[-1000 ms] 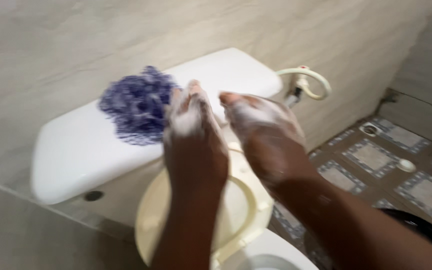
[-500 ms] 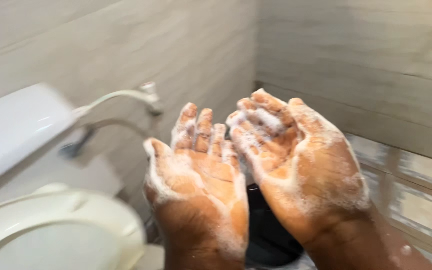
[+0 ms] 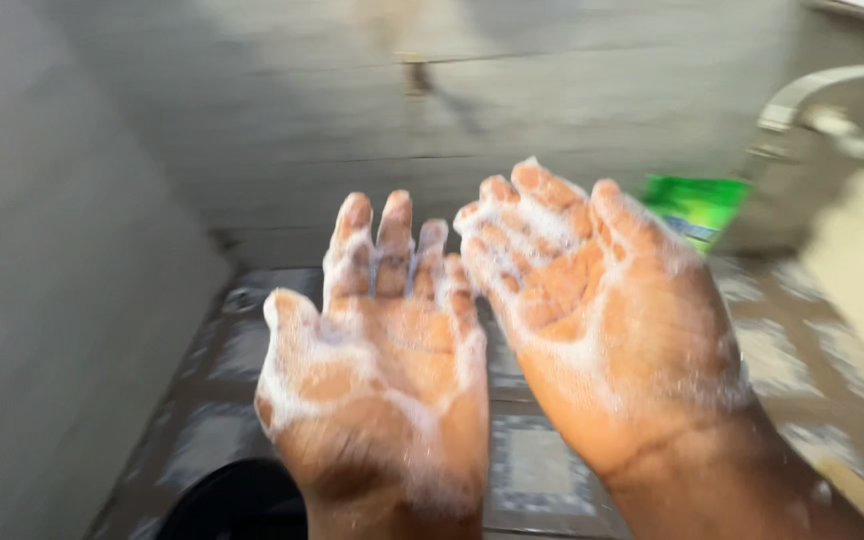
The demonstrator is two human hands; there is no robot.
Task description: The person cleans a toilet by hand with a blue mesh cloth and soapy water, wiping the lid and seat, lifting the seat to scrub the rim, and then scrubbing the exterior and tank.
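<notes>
My left hand (image 3: pixel 382 370) and my right hand (image 3: pixel 607 320) are held up side by side, palms facing me, both coated in white soap lather. The fingers of each are spread and slightly curled, and neither hand holds anything. The two hands almost touch at the little-finger edges. Below them lies a patterned tiled floor (image 3: pixel 542 465).
Grey tiled walls (image 3: pixel 252 130) meet in a corner ahead. A green packet (image 3: pixel 697 208) sits against the far wall at the right, beside a pale curved fixture (image 3: pixel 832 110). A black rounded container (image 3: pixel 232 500) shows at the bottom left.
The view has swung right, away from the white toilet tank, purple mesh sponge and hose. My hands turned from backs-up to palms-up and stayed close together, empty and soapy.
</notes>
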